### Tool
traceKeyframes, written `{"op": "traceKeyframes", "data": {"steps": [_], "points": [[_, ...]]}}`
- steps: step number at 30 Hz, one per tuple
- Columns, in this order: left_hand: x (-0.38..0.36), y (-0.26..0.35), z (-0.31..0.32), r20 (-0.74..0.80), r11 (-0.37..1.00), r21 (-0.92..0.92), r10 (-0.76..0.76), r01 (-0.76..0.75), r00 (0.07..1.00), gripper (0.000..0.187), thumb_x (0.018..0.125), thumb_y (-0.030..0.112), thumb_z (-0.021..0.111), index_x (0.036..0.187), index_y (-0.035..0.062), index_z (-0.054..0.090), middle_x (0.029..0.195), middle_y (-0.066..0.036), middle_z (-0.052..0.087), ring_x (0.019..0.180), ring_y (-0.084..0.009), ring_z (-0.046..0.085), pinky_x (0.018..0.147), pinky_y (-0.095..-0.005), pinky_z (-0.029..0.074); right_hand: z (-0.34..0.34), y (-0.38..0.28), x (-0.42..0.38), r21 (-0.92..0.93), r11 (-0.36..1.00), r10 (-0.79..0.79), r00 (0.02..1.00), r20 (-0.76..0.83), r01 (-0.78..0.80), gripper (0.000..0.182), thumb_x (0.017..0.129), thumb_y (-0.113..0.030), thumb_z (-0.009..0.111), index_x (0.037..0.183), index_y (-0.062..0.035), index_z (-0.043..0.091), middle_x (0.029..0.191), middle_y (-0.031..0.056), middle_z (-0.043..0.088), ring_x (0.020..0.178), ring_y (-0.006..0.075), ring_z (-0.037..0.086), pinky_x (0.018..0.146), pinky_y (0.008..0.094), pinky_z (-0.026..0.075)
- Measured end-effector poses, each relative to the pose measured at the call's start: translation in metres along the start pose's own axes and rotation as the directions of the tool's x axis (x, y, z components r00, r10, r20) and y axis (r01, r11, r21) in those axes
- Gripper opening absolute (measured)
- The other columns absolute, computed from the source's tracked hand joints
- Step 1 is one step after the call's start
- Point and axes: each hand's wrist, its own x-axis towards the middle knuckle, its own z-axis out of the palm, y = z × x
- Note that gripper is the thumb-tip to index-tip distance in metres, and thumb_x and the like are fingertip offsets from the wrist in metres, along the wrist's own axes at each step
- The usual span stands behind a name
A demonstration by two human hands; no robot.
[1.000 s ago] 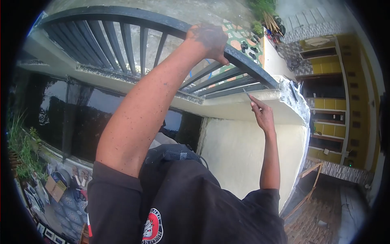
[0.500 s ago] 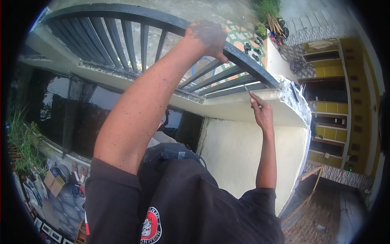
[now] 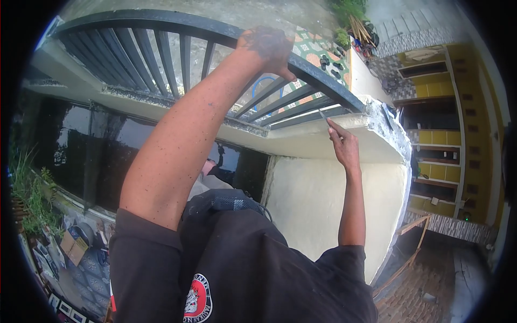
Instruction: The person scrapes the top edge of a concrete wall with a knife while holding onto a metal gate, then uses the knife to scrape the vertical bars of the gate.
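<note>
Railing (image 3: 161, 24): dark grey bars and top rail. Ledge (image 3: 318, 141): pale cream, with a rough grey, chipped edge. Wall (image 3: 328, 210) below: plain cream. Shirt (image 3: 253, 269): black, bearing a round red-and-white badge (image 3: 198, 301). Tool (image 3: 323, 115): thin, grey metal. Floor tiles (image 3: 315, 51) beyond the bars: green, orange and white pattern. Neighbouring house wall (image 3: 468, 134): yellow. Window glass (image 3: 107, 145): dark, glossy.
</note>
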Motion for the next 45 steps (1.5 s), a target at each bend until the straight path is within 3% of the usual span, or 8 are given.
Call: {"op": "traceKeyframes", "data": {"steps": [5,8,10,17,34,37,40,45], "points": [[0.002,-0.001,0.003,-0.011,1.000,0.010,0.005,-0.005,1.000,0.072,0.064,0.073,0.079,0.106,0.0140,0.077,0.094,-0.009,0.075,0.092,-0.0303,0.074,0.079,-0.0464,0.061,-0.003,-0.001,-0.001,0.034,0.999,0.025,1.000,-0.011,-0.024,0.032,0.098,-0.028,0.065,0.130,-0.0247,0.069,0.079,0.0141,0.071,0.068,0.0181,0.065,0.071,0.0356,0.053],[0.000,0.000,0.002,-0.023,1.000,0.009,0.011,-0.011,1.000,0.073,0.064,0.073,0.078,0.105,0.0138,0.077,0.094,-0.009,0.075,0.091,-0.0307,0.074,0.079,-0.0464,0.061,-0.004,-0.002,-0.001,-0.168,0.985,-0.026,1.000,0.017,0.029,0.032,0.098,-0.028,0.065,0.130,-0.0239,0.069,0.078,0.0131,0.071,0.068,0.0174,0.065,0.071,0.0342,0.053],[-0.001,-0.003,0.001,-0.038,1.000,0.018,0.007,-0.006,0.999,0.073,0.064,0.074,0.078,0.105,0.0140,0.077,0.094,-0.010,0.075,0.091,-0.0310,0.074,0.079,-0.0464,0.061,-0.005,-0.001,0.000,0.092,0.996,-0.004,1.000,-0.016,0.006,0.033,0.098,-0.028,0.065,0.130,-0.0226,0.069,0.076,0.0113,0.070,0.069,0.0155,0.065,0.070,0.0334,0.054],[0.001,-0.001,0.004,-0.029,1.000,-0.001,0.011,-0.011,1.000,0.071,0.065,0.073,0.078,0.105,0.0148,0.077,0.094,-0.010,0.075,0.092,-0.0310,0.074,0.078,-0.0472,0.061,-0.013,-0.005,0.000,0.054,0.999,0.007,1.000,0.007,-0.007,0.033,0.098,-0.027,0.065,0.130,-0.0216,0.069,0.077,0.0109,0.070,0.071,0.0135,0.066,0.070,0.0334,0.054],[0.002,-0.001,0.003,-0.047,1.000,-0.005,0.015,-0.015,0.999,0.072,0.064,0.073,0.079,0.105,0.0142,0.077,0.093,-0.010,0.075,0.091,-0.0317,0.074,0.078,-0.0475,0.061,-0.010,-0.001,0.003,-0.136,0.990,-0.047,0.999,0.015,0.049,0.031,0.097,-0.030,0.065,0.127,-0.0249,0.070,0.075,0.0141,0.069,0.066,0.0209,0.066,0.070,0.0363,0.052],[-0.001,-0.003,0.001,-0.012,1.000,0.004,0.003,-0.003,1.000,0.072,0.065,0.073,0.078,0.105,0.0137,0.077,0.094,-0.010,0.076,0.092,-0.0315,0.074,0.080,-0.0477,0.061,-0.014,-0.006,0.000,0.070,0.997,-0.026,0.999,-0.037,0.028,0.031,0.096,-0.030,0.066,0.126,-0.0243,0.071,0.075,0.0171,0.068,0.066,0.0253,0.066,0.069,0.0376,0.051],[0.001,0.000,0.002,-0.022,1.000,0.002,0.017,-0.017,1.000,0.072,0.065,0.073,0.078,0.105,0.0132,0.077,0.094,-0.010,0.076,0.092,-0.0315,0.074,0.080,-0.0475,0.061,-0.013,-0.011,0.002,-0.113,0.993,-0.036,0.999,-0.004,0.036,0.030,0.096,-0.029,0.067,0.125,-0.0237,0.072,0.077,0.0195,0.067,0.066,0.0289,0.065,0.069,0.0377,0.051],[0.000,-0.002,0.002,-0.027,1.000,0.003,0.024,-0.024,0.999,0.072,0.064,0.073,0.079,0.105,0.0135,0.077,0.095,-0.010,0.076,0.093,-0.0313,0.074,0.078,-0.0478,0.061,-0.010,-0.006,0.003,-0.073,0.997,-0.039,0.999,-0.021,0.038,0.031,0.095,-0.031,0.068,0.125,-0.0239,0.071,0.074,0.0199,0.066,0.062,0.0282,0.061,0.067,0.0386,0.050]]}}
